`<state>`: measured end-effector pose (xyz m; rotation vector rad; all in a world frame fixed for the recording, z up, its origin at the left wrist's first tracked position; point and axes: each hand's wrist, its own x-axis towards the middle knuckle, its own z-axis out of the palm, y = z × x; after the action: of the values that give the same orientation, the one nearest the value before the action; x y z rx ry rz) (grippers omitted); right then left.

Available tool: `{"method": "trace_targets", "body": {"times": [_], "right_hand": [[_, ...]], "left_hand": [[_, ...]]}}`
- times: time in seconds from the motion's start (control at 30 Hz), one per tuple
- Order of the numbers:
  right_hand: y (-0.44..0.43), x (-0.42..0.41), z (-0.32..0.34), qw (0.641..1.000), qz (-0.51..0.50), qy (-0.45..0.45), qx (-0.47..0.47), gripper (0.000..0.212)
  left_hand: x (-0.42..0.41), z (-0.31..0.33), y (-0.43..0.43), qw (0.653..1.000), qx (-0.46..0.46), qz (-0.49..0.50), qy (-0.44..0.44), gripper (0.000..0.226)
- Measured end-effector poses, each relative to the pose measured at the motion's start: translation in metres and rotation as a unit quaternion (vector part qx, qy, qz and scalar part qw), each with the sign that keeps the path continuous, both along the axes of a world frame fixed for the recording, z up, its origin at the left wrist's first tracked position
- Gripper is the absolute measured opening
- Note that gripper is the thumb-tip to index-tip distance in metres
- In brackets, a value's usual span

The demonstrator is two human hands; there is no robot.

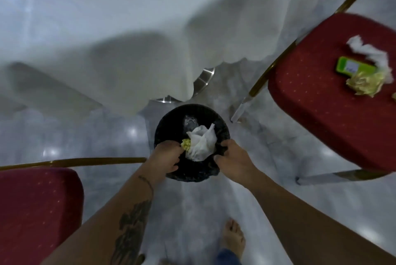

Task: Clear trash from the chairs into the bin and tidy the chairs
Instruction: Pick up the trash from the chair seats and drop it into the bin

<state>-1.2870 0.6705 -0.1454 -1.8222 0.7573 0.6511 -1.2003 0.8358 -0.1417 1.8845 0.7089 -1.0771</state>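
A round black bin (169,119) lined with a black bag sits low in front of me, over the floor. Inside it lie a crumpled white tissue (201,142), a yellow paper wad (186,144) and a clear plastic piece (190,121). My left hand (166,157) grips the bin's near left rim. My right hand (232,157) grips its near right rim. A red chair (317,102) at the right carries a green box (353,67), a white tissue (368,50) and a yellowish crumpled paper (364,82). Another red chair (38,211) at the lower left shows a bare seat.
A white tablecloth (128,50) hangs to the floor ahead, with a metal table base (203,80) showing under its hem. The chairs have gold frames (270,72). The floor (278,136) is glossy grey marble. My bare foot (232,237) stands behind the bin.
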Motion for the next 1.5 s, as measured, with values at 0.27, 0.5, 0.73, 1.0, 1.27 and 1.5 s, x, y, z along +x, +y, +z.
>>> {"method": "trace_targets", "body": {"times": [0.27, 0.5, 0.73, 1.0, 1.27, 1.5], "right_hand": [[-0.032, -0.027, 0.100, 0.998, -0.042, -0.018, -0.033, 0.042], [-0.083, -0.047, 0.171, 0.992, -0.112, -0.042, -0.048, 0.040], [-0.183, -0.064, 0.179, 0.979, -0.172, -0.041, -0.100, 0.043], [-0.327, -0.072, 0.127, 0.969, -0.098, 0.022, -0.228, 0.059], [-0.407, -0.064, 0.076, 0.937, 0.108, -0.014, -0.332, 0.073], [-0.427, -0.061, 0.051, 0.933, 0.160, -0.008, -0.323, 0.046]], "left_hand": [[-0.001, 0.093, -0.025, 0.990, -0.064, -0.098, -0.074, 0.034], [-0.019, 0.162, -0.079, 0.972, -0.126, -0.178, -0.094, 0.015], [-0.029, 0.172, -0.192, 0.954, -0.123, -0.245, -0.124, 0.019], [-0.040, 0.106, -0.355, 0.923, -0.020, -0.311, -0.225, 0.036], [-0.044, 0.065, -0.455, 0.692, 0.124, -0.564, -0.432, 0.084], [-0.024, 0.042, -0.471, 0.624, 0.152, -0.665, -0.380, 0.081]]}}
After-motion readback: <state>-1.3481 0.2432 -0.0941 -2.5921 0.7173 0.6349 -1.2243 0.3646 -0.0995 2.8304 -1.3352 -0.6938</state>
